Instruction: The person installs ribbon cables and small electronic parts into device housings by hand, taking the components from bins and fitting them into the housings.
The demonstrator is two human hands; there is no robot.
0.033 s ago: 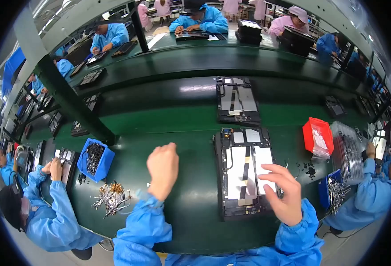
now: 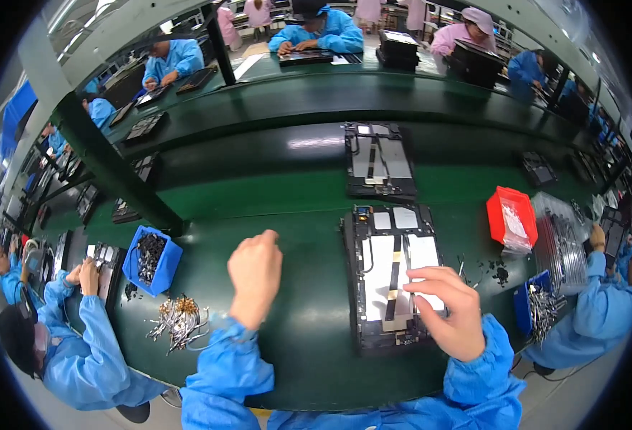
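An opened tablet-like device (image 2: pixel 380 283), with white battery panels, a black frame and dark tape strips, lies in front of me, right of centre. My right hand (image 2: pixel 450 308) hovers over its right side, thumb and fingers apart, with nothing visible between them. To the left of the device, above the green bench, is my left hand (image 2: pixel 255 276), its back toward me. Its fingers curl inward, so anything they hold is hidden. Beyond the first device lies a second opened one (image 2: pixel 380 168). Near my left wrist sits a heap of thin cables (image 2: pixel 179 321) with gold-coloured ends.
A blue bin (image 2: pixel 164 278) of small black parts stands left, near a green post (image 2: pixel 119 168). At right are a red bin (image 2: pixel 499 215), clear plastic trays (image 2: pixel 567 251) and a blue bin (image 2: pixel 522 309) of silvery pieces. Co-workers sit on both sides and across.
My right hand has shifted slightly left over the device. My left hand has also drifted a little left. The whole view has moved slightly.
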